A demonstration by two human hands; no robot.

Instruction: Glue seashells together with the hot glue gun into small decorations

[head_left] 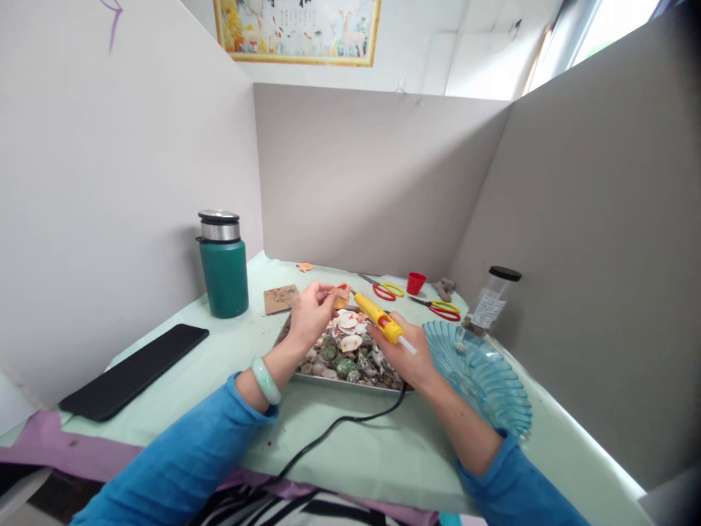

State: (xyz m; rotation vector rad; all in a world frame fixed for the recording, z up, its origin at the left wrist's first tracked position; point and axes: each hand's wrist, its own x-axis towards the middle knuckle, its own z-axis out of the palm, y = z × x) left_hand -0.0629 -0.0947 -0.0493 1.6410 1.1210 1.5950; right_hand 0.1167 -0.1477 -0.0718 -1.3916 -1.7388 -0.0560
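My left hand (309, 315) is closed in a pinch on a small orange shell (342, 296), held above a metal tray (350, 383) filled with several shells and stones. My right hand (408, 354) grips a yellow glue gun (377, 316), whose tip points at the orange shell and nearly touches it. A clear glue stick pokes out of the gun's back end. The gun's black cord (334, 432) runs down over the table's front edge. A pale green bangle sits on my left wrist.
A blue ribbed glass dish (482, 376) lies right of the tray. A green flask (223, 267) and a black slab (134, 371) are at the left. Two scissors (386, 289), a red cup (415, 283), a clear jar (493, 299) and a brown card (280, 299) stand behind. Grey partitions enclose the table.
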